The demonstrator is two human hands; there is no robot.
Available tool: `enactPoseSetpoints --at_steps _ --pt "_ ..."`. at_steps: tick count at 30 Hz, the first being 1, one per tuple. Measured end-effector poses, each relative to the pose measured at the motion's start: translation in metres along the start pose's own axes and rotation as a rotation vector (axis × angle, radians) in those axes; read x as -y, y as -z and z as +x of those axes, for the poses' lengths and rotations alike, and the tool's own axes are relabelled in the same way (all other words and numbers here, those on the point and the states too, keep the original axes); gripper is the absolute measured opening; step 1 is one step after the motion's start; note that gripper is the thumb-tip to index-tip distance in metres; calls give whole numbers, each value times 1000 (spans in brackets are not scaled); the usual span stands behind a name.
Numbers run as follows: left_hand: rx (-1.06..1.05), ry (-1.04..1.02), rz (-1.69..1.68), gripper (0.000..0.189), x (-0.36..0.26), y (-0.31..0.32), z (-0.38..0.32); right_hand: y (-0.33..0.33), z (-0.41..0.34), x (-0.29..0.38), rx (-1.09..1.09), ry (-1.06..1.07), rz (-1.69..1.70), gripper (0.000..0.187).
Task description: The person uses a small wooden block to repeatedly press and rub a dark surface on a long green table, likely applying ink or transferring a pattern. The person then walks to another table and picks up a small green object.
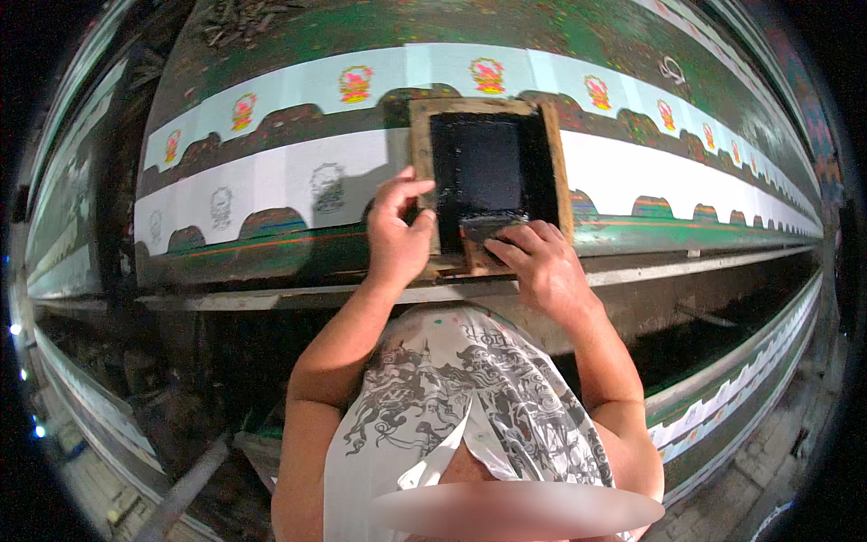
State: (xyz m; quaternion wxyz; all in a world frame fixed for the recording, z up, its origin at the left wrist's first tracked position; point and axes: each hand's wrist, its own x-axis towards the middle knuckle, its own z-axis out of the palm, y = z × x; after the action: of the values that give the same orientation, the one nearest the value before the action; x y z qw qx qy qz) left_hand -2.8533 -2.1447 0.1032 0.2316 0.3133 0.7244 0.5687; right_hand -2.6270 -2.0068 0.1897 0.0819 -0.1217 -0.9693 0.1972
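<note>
A wooden-framed printing screen [418, 142] with black ink inside lies over a row of white fabric pieces [623, 166] on the long green table. My left hand [403, 227] is at the frame's left side, thumb and fingers against or just over its edge; whether it grips cannot be told. My right hand [538, 261] holds a squeegee [482, 251] with a wooden handle near the screen's lower edge, its blade at the ink. Left of the screen, white pieces bear black line prints [221, 208]. Behind, a pale blue row bears pink and yellow prints [488, 74].
A pale rail [325, 296] runs along the table's near edge, just before my body. A small loop of white cord or similar [672, 70] lies at the back right. Other long tables with fabric rows stand at the left [74, 210] and lower right [704, 413].
</note>
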Motion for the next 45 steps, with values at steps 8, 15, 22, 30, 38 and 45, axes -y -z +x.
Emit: enactPoseSetpoints --at_steps 8,15,22,30,38,45 --pt "26 -296 9 21 -52 12 -49 42 -19 -37 -137 -47 12 46" --pt "140 -329 92 17 -61 31 -97 29 52 -50 -204 333 144 43" --pt "1 -331 143 18 -49 42 -86 14 165 -27 -29 712 207 39" --pt "-188 -221 186 24 -12 37 -81 -33 246 -22 110 940 301 38" --pt "-495 -295 352 20 4 49 -78 -112 308 -31 169 1025 398 35" --pt "-664 -160 334 15 19 119 -100 -168 331 18 172 1151 418 30"
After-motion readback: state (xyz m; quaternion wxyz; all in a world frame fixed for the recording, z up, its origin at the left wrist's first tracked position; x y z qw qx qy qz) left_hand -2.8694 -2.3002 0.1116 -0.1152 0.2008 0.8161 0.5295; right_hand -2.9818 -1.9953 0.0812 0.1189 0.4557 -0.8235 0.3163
